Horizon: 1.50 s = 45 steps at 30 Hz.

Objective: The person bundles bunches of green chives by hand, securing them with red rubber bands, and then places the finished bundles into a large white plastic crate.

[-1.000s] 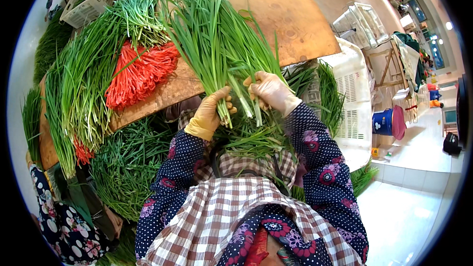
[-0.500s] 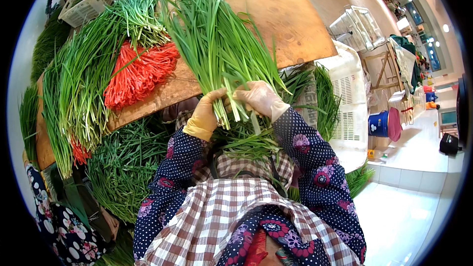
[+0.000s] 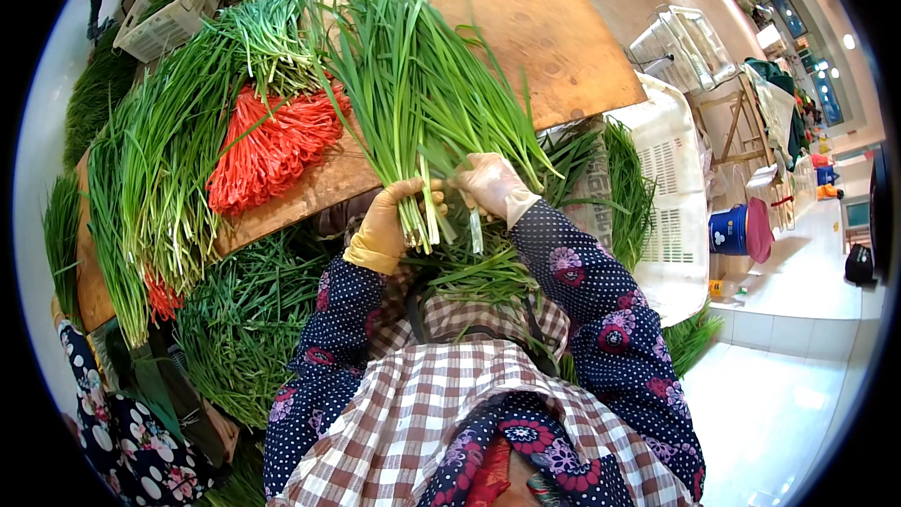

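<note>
My left hand (image 3: 389,225), in a tan glove, has its grip clamped round the pale stem ends of a bunch of green chives (image 3: 422,103); the fingers wrap the stalks so I cannot see how many it holds. My right hand (image 3: 493,186), also gloved, pinches the same stem ends from the other side, grip closed on them. The cut ends hang just off the near edge of the tabletop (image 3: 554,47), partly lost against loose chives below in my lap. From the hands the bunch fans up and out across the wooden tabletop, long flat leaves, bright green, whitish at the base, tips reaching the far edge. Left of it lies a heap of red-orange rubber bands (image 3: 272,145), some covered by stray leaves. Farther left, a larger pile of chives (image 3: 160,169) runs along the left edge, its lower end drooping over the edge. A white plastic crate (image 3: 671,188) stands beside the right edge, half hidden by greens.
</note>
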Motion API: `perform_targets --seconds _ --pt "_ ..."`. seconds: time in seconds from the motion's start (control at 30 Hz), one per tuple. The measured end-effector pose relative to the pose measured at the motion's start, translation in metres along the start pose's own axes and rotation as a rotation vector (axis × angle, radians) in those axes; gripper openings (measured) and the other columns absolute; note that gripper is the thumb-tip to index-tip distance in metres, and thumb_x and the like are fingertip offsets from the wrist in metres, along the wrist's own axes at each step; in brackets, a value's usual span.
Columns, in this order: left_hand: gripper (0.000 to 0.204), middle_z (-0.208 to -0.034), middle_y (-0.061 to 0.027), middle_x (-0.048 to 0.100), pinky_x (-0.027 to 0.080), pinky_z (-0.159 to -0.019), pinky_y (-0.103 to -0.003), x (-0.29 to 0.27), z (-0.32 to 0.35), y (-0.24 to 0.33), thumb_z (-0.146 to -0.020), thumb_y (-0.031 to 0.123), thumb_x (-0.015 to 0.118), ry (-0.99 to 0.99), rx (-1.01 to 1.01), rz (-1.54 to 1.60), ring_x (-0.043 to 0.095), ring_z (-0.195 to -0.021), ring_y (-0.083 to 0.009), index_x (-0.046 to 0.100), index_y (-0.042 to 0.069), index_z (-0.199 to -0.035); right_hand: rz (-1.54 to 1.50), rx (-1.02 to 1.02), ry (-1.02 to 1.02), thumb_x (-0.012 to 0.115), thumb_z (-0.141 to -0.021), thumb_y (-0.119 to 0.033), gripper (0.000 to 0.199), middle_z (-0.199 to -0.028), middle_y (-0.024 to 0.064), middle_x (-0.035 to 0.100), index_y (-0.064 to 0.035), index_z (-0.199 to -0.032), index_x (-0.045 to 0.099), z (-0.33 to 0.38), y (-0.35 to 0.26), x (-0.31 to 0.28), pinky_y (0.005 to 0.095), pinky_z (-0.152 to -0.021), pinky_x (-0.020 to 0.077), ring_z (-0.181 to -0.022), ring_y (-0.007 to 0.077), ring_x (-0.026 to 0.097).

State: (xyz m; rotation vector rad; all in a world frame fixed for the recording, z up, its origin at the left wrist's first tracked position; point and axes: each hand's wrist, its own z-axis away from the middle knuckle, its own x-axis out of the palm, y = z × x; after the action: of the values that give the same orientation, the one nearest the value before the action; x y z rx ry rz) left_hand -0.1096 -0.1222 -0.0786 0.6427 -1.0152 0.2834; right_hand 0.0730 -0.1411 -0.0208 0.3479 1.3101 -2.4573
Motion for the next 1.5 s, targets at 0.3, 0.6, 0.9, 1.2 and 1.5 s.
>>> perform_targets --seconds 0.3,0.6,0.9,1.2,1.5 --pt "0.023 -0.079 -0.0131 0.064 0.054 -0.070 -0.034 -0.003 -0.009 -0.011 -0.084 0.015 0.057 0.068 0.026 0.003 0.064 -0.071 -0.0238 0.059 -0.004 -0.096 0.002 -0.358 0.275 0.059 -0.085 -0.021 0.026 -0.063 0.0065 0.058 0.0043 -0.089 0.055 0.009 0.011 0.013 0.0245 -0.050 0.0427 -0.054 0.0110 0.053" --pt "0.027 -0.081 -0.0133 0.063 0.055 -0.067 -0.034 0.013 -0.009 -0.008 -0.087 0.018 0.055 -0.167 0.050 0.232 0.065 -0.073 -0.0238 0.053 -0.005 -0.102 -0.125 -0.228 0.107 0.059 -0.085 -0.020 0.021 -0.060 0.0013 0.055 0.0007 -0.091 0.055 0.012 0.009 0.002 0.0220 -0.045 0.0380 -0.048 0.0069 0.048" --pt "0.035 -0.090 -0.0164 0.062 0.054 -0.078 -0.035 0.014 -0.021 -0.011 -0.087 0.011 0.052 -0.208 0.083 0.286 0.064 -0.079 -0.0245 0.045 -0.008 -0.116 -0.620 -0.235 0.050 0.058 -0.087 -0.015 0.014 -0.066 -0.0014 0.056 -0.0021 -0.092 0.055 0.019 0.008 0.005 0.0184 -0.039 0.0362 -0.046 0.0043 0.046" --pt "0.037 -0.094 -0.0142 0.062 0.053 -0.081 -0.037 0.005 -0.014 -0.003 -0.086 0.012 0.055 -0.142 0.096 0.151 0.064 -0.081 -0.0217 0.048 -0.006 -0.116 -0.911 -0.352 0.046 0.058 -0.087 -0.024 0.016 -0.054 -0.0038 0.047 -0.0081 -0.082 0.056 0.029 0.013 -0.017 0.0191 -0.035 0.0351 -0.038 0.0055 0.041" --pt "0.039 -0.104 -0.0187 0.060 0.050 -0.086 -0.038 0.014 -0.006 0.005 -0.082 0.010 0.052 -0.071 0.053 -0.079 0.061 -0.095 -0.0268 0.047 -0.010 -0.115 -0.783 -0.355 -0.106 0.056 -0.085 -0.015 0.011 -0.062 0.0001 0.056 -0.0050 -0.085 0.058 0.042 -0.018 -0.040 0.0191 -0.035 0.0325 -0.036 0.0046 0.039"
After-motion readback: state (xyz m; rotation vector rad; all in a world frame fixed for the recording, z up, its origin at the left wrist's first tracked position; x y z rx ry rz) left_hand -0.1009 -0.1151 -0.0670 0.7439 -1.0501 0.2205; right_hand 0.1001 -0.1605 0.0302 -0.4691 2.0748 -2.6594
